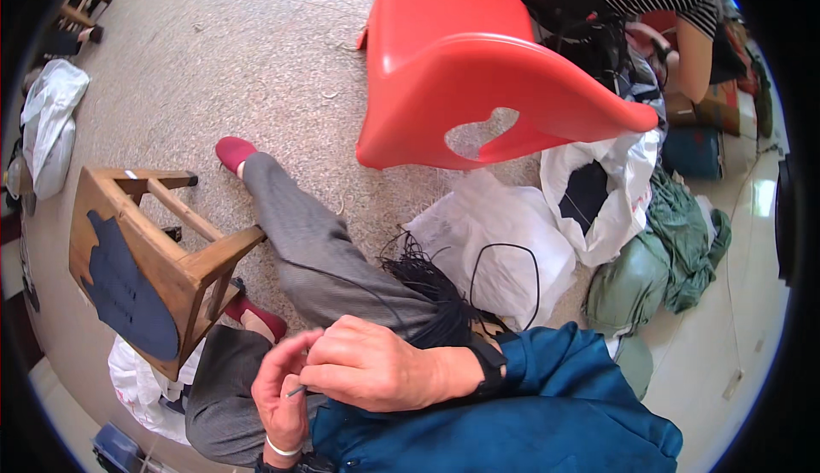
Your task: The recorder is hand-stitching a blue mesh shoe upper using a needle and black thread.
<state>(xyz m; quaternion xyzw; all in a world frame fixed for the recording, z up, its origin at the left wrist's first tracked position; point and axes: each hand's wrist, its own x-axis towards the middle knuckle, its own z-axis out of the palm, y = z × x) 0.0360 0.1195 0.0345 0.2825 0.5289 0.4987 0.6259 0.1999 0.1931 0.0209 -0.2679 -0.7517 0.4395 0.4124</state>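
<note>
My right hand (376, 366) is closed above my lap, its fingers bent and pressed together. My left hand (280, 396) is curled against it, thumb raised near the right fingertips. A thin dark rod-like piece (295, 391) sticks out between the two hands, beside the left thumb. Whatever else the fingers hold is hidden behind the right hand. A bundle of black cords (440, 302) lies across my thigh, just beyond my right wrist, with loose ends fanning out. One longer black cord (536, 281) loops over a white plastic bag.
A wooden stool (205, 264) with a dark flat piece (128, 289) on its seat stands at the left. Ahead is a red plastic chair (410, 105). White bags (512, 242) and a green bundle (632, 276) lie at the right. Another person's arm (694, 58) shows at the far right.
</note>
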